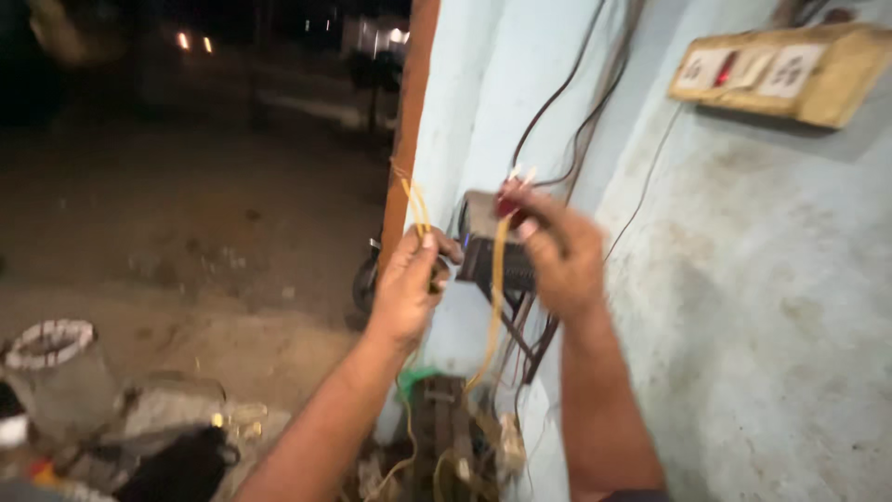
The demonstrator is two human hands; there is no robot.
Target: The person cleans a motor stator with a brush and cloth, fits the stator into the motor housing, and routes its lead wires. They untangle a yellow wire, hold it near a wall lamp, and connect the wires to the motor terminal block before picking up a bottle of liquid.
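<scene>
— Two hands are up at the pale blue wall [743, 307], yes? What sits furthest left?

— Down in the lower left corner stands a pale bucket [56, 367], with dark clutter on the ground beside it. It is blurred, so nothing more can be told.

— And the left hand [406, 284]?

— Its fingers are closed in a pinch around thin yellow wires [415, 206], which stick up above the thumb, close to the brown door frame [409, 121].

— What lies between the hands?

— A small dark box [492, 244] against the wall, with a tiny blue light on its left side. One yellow wire [495, 297] hangs from the right hand's level down past the box towards a tangle of cables [446, 446] at the bottom.

— The right hand [557, 256]?

— Its fingers are curled shut on something small and red [507, 206] at the box's top edge; two pale wire ends poke out above it. What the red piece is cannot be told.

— Further right?

— Dark cables [576, 102] run up the wall, and a yellowish switchboard [790, 72] is mounted at the upper right, well apart from both hands.
</scene>
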